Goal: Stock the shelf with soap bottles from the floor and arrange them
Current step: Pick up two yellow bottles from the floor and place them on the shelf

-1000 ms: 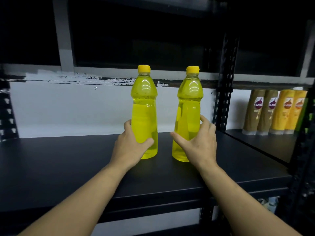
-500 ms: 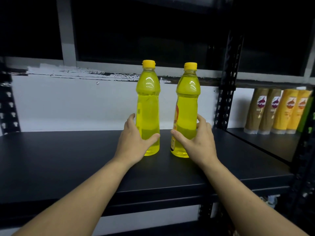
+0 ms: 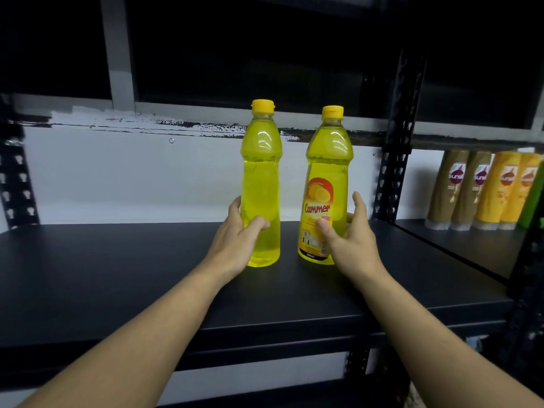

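Head view: hands at the shelf (image 3: 117, 275).
The left hand (image 3: 235, 242) grips the left bottle (image 3: 260, 184); the right hand (image 3: 350, 245) has loose, spread fingers (image 3: 359, 203), thumb touching the right bottle (image 3: 328, 160).

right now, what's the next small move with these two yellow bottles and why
Probably turn the left clear plastic bottle of yellow soap until its label faces front. The left hand grips it low, yet only plain yellow liquid shows, while the right yellow bottle shows its orange label forward on the black metal shelf.
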